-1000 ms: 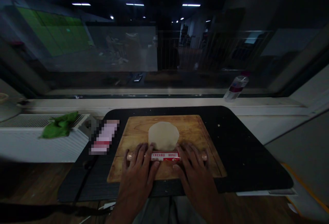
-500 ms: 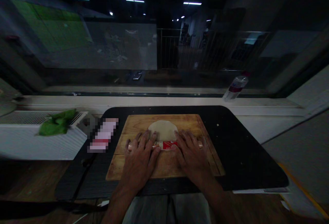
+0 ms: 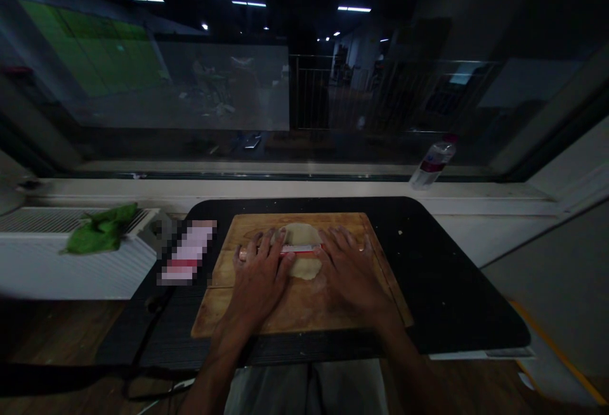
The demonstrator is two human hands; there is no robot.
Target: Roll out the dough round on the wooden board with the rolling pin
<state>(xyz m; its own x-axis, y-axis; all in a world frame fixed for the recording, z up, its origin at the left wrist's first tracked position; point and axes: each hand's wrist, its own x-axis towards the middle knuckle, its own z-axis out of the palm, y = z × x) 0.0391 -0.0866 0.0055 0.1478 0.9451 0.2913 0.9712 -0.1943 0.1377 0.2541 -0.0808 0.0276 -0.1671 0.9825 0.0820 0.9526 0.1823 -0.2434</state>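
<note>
A rolling pin (image 3: 302,249), its middle wrapped in a red and white label, lies crosswise over a flat round of pale dough (image 3: 304,268). Dough shows both in front of the pin and behind it. My left hand (image 3: 261,269) rests on the pin's left part, fingers stretched and spread, not wrapped round it. On the right part lies my right hand (image 3: 349,269), likewise flat with its fingers apart. The thumbs point inward near the dough's sides. Beneath everything is a wooden board (image 3: 290,320), and both palms cover parts of the pin.
The board sits on a black table (image 3: 447,294). A blurred pink and white item (image 3: 190,250) lies to its left. Beyond, a green cloth (image 3: 102,230) drapes on a white radiator (image 3: 95,269). A plastic bottle (image 3: 432,162) stands on the sill by the dark window.
Both hands have pushed the rolling pin forward, away from me, from the dough's near edge to its middle. The pin has turned, so less of its red label faces up.
</note>
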